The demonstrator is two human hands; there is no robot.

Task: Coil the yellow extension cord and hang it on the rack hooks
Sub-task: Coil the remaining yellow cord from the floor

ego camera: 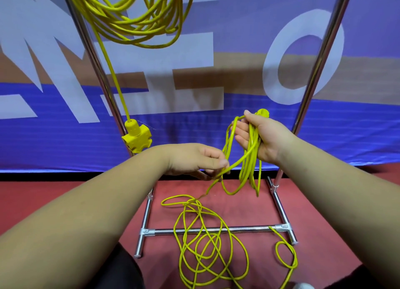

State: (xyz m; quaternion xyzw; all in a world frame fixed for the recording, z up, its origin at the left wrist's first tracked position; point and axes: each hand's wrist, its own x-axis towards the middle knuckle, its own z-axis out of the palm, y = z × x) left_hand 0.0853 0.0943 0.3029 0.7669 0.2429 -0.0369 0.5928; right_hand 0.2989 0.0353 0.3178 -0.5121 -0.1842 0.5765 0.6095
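Observation:
My right hand (263,137) grips several hanging loops of the yellow extension cord (251,165), with its yellow plug end (263,113) poking out above the fingers. My left hand (201,161) pinches the cord strand that runs from those loops down to a loose tangle of yellow cord (207,245) on the red floor. That tangle lies across the rack's bottom bar. A second yellow cord coil (138,13) hangs at the top of the rack, and its socket block (136,137) dangles beside the left pole.
The chrome rack has a left pole (95,61), a right pole (320,61) and a floor crossbar (216,231). A blue banner (238,39) with large white letters stands right behind it. A dark trouser leg (127,269) shows at the bottom.

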